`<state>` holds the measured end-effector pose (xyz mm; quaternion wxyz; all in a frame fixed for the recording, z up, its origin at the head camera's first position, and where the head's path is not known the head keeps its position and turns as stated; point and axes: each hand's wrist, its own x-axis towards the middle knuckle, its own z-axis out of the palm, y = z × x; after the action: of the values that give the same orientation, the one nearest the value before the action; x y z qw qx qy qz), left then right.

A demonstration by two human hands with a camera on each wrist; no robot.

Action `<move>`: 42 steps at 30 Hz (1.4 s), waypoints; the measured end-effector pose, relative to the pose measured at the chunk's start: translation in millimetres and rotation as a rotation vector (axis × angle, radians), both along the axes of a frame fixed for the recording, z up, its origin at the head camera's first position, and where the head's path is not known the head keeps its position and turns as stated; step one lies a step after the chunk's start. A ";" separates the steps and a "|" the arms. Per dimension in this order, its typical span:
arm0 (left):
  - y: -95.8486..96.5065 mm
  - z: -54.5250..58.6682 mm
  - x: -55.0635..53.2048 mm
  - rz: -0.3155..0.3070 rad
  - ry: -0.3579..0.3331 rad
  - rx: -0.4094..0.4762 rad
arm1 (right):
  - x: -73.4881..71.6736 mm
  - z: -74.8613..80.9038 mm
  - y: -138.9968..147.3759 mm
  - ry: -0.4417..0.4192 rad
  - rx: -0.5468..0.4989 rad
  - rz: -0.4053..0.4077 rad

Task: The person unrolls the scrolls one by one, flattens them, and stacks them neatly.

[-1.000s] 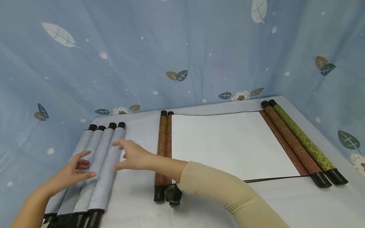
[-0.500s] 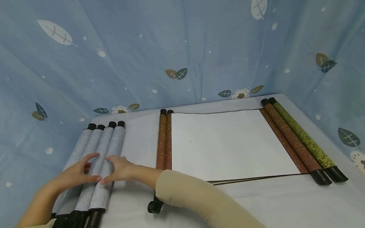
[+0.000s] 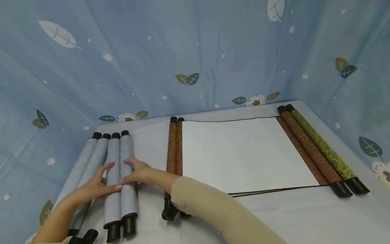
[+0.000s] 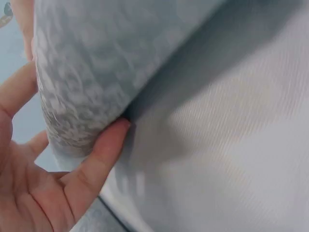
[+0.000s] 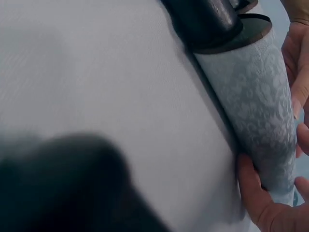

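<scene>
Side by side at the left of the white table lie two pale grey-blue hanging scrolls, an inner one (image 3: 113, 152) and an outer one (image 3: 129, 200), both with black end knobs. My left hand (image 3: 95, 186) grips the inner scroll from its left, thumb across toward the outer one. From the other side my right hand (image 3: 138, 171) grips the outer scroll, its thumb (image 5: 253, 188) low along the roll. The hands' thumb tips come close together over the pair. Further left rest two more grey-blue scrolls, a second (image 3: 96, 161) and a leftmost one (image 3: 74, 173), partly behind my left arm.
An unrolled scroll with a white sheet (image 3: 243, 152) and brown patterned borders covers the middle and right. A rolled brown scroll (image 3: 317, 156) and a yellow-green scroll (image 3: 323, 142) lie along the right edge. A blue leaf-print curtain (image 3: 195, 51) hangs behind and beside the table.
Both hands came down on the two right-hand grey-blue scrolls and took hold. Those two have shifted right at their near ends, opening a gap from the other two.
</scene>
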<state>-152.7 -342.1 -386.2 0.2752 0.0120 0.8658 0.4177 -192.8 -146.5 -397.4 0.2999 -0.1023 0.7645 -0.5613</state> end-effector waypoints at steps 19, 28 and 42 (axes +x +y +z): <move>31.7 -28.9 27.2 0.364 0.061 0.218 | 11.1 3.0 12.7 0.064 0.159 0.123; 42.2 -31.8 38.4 0.340 0.146 0.176 | 22.0 2.9 15.2 0.086 0.196 0.060; 66.0 -13.1 43.9 0.352 0.237 0.239 | 29.3 30.9 46.1 0.110 0.118 0.081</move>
<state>-108.8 -276.1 -399.3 0.0912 -0.0575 0.8252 0.5545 -163.6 -100.4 -366.5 0.2854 -0.1461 0.8069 -0.4961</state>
